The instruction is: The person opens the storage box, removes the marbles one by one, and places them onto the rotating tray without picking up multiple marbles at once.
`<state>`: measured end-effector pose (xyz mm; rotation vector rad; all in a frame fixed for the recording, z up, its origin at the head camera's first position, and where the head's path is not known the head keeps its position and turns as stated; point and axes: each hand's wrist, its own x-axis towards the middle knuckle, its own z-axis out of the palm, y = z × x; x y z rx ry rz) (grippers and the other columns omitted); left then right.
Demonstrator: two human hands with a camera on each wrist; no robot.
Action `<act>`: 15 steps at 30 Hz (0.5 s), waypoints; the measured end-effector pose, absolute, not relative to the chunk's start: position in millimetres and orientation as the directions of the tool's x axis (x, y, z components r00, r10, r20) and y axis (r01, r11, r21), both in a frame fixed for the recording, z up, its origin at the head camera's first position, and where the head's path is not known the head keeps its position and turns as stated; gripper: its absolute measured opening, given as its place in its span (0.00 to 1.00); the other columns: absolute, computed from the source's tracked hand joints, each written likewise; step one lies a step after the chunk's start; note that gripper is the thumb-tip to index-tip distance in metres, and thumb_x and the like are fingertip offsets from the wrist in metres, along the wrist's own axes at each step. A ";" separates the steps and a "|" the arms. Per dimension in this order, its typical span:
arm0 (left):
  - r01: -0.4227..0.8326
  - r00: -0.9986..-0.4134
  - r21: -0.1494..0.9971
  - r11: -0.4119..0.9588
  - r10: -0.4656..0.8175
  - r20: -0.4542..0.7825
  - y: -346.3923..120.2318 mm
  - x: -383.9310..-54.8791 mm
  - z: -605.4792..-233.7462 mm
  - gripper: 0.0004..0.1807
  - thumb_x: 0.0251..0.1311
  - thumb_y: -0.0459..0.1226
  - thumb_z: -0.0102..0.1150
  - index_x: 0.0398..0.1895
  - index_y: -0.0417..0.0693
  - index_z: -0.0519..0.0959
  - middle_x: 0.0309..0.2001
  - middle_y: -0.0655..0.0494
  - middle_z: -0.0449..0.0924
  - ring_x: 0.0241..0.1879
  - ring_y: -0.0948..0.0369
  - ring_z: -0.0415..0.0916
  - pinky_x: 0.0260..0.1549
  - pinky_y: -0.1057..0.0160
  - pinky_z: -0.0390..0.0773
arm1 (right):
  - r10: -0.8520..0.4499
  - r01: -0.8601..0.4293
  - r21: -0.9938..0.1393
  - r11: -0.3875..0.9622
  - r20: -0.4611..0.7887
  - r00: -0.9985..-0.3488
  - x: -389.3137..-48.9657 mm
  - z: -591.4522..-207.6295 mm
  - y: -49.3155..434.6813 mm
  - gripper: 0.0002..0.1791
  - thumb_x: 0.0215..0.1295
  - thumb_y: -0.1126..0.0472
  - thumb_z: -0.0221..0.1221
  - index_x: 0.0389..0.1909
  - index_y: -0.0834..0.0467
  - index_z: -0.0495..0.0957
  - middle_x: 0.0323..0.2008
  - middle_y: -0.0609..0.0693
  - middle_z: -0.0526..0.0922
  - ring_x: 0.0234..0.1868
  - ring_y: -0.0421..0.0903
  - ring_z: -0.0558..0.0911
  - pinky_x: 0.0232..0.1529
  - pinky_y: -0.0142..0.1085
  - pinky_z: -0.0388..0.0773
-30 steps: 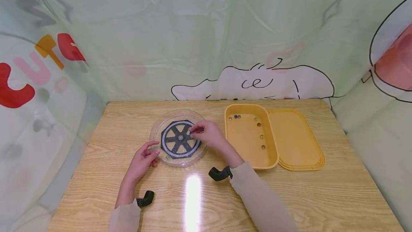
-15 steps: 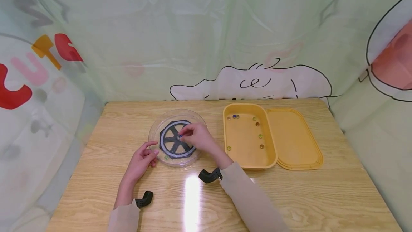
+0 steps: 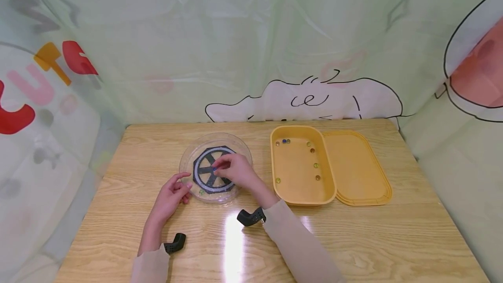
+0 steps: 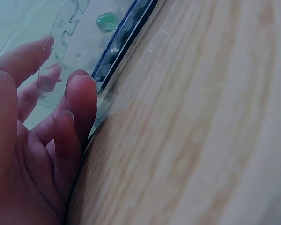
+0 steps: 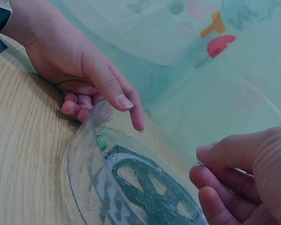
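Note:
In the head view, a clear round dish (image 3: 184,156) holds a dark octagonal piece (image 3: 204,170) with a pale ring and spokes like a wheel. My right hand (image 3: 235,170) is over the middle of this wheel, thumb and fingers pinching a small blue glass bead (image 3: 215,169). The fingers hide the bead in the right wrist view. At the dish's near-left edge, my left hand (image 3: 170,195) holds the rim, with thumb and forefinger reaching over it and the other fingers curled outside. A green glass bead (image 4: 107,22) lies inside the dish near that hand.
Right of the dish stands a yellow tray (image 3: 302,198) with several coloured glass beads in it. Its yellow lid (image 3: 357,169) lies flat against the tray's right side. Both stand on the wooden table (image 3: 373,239), with a printed curtain (image 3: 177,56) behind.
My right hand has moved left with the blue bead, from the dish's right side to the middle of the wheel. The left hand has stayed at the rim.

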<state>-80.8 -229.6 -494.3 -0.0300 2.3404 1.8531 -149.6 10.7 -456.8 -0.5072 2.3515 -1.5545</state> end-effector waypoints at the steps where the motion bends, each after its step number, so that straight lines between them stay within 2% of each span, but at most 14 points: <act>1: -0.111 -0.988 0.966 0.233 0.079 -0.133 -230.9 -81.9 -498.5 0.21 0.71 0.32 0.56 0.65 0.36 0.70 0.27 0.39 0.76 0.22 0.55 0.76 0.28 0.63 0.79 | -0.432 -0.133 -0.924 0.358 -0.038 -0.901 -149.5 -457.1 10.8 0.09 0.61 0.68 0.68 0.42 0.63 0.85 0.34 0.46 0.83 0.35 0.42 0.80 0.36 0.31 0.79; 8: -0.112 -0.989 0.966 0.232 0.066 -0.131 -235.5 -85.8 -514.4 0.22 0.70 0.34 0.58 0.65 0.40 0.71 0.27 0.44 0.77 0.21 0.58 0.75 0.28 0.65 0.78 | -0.428 -0.126 -0.932 0.341 -0.035 -0.903 -149.7 -458.4 12.1 0.09 0.60 0.68 0.69 0.41 0.63 0.85 0.34 0.47 0.83 0.35 0.42 0.81 0.36 0.31 0.79; 15: -0.107 -0.988 0.967 0.230 0.080 -0.129 -231.8 -82.3 -500.7 0.22 0.71 0.32 0.57 0.65 0.36 0.70 0.28 0.40 0.77 0.22 0.56 0.76 0.28 0.63 0.79 | -0.424 -0.114 -0.932 0.345 -0.047 -0.904 -148.7 -457.6 13.7 0.09 0.60 0.68 0.69 0.41 0.63 0.85 0.33 0.47 0.83 0.35 0.42 0.81 0.36 0.31 0.79</act>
